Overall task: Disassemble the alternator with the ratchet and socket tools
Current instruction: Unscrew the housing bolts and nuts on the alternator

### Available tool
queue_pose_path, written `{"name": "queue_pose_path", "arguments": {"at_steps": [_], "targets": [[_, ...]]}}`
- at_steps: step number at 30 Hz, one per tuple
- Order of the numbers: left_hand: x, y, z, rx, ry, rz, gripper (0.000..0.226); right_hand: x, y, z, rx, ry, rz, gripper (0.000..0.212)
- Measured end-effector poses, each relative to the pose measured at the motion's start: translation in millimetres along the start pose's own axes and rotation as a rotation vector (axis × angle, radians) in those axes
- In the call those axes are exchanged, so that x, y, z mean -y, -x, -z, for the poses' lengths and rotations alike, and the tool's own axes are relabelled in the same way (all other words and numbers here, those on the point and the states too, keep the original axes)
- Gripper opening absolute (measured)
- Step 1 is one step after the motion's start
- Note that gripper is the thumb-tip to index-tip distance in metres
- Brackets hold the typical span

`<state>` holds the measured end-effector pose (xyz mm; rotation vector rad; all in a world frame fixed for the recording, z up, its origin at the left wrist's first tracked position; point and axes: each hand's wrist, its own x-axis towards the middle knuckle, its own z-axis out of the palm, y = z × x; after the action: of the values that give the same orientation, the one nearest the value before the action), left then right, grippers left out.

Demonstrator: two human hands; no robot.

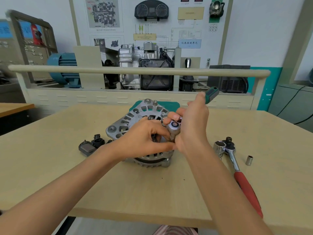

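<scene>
A silver alternator (135,116) lies flat on the wooden table (118,184). My right hand (191,122) grips a small ratchet whose round head (174,125) sits over the alternator; its green handle (211,94) sticks out past my fingers toward the back right. My left hand (144,138) is curled beside the ratchet head and pinches something small under it, which my fingers hide. A larger ratchet with a red handle (243,182) lies on the table to the right, with a big socket (219,146) next to its head.
A small loose socket (249,160) stands at the right. Black removed alternator parts (92,145) lie left of the alternator. A green mat (171,105) shows behind it. Beyond the table's far edge stands a training rig with a beige rail (135,71).
</scene>
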<state>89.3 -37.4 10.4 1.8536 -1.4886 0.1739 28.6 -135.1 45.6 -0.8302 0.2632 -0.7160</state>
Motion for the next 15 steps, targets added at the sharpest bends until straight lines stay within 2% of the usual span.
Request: {"name": "queue_pose_path", "arguments": {"at_steps": [2, 5, 7, 9, 12, 15], "targets": [[1, 0, 0, -0.005, 0.02, -0.028, 0.012, 3, -1, -2, 0.051, -0.003, -0.061, 0.035], [1, 2, 0, -0.014, 0.045, -0.053, 0.004, 8, -3, -7, 0.12, 0.047, -0.164, 0.035], [0, 2, 1, -0.015, 0.073, -0.061, 0.024, 12, -4, -9, 0.192, 0.133, -0.233, 0.035], [0, 3, 2, -0.014, 0.085, -0.072, 0.033, 15, -5, -11, 0.278, 0.219, -0.304, 0.034], [1, 2, 0, -0.016, 0.088, -0.04, 0.013, 20, -10, -14, 0.409, 0.322, -0.439, 0.033], [1, 3, 0, -0.018, 0.1, -0.015, 0.012, 23, -14, -19, 0.573, 0.477, -0.549, 0.037]]}}
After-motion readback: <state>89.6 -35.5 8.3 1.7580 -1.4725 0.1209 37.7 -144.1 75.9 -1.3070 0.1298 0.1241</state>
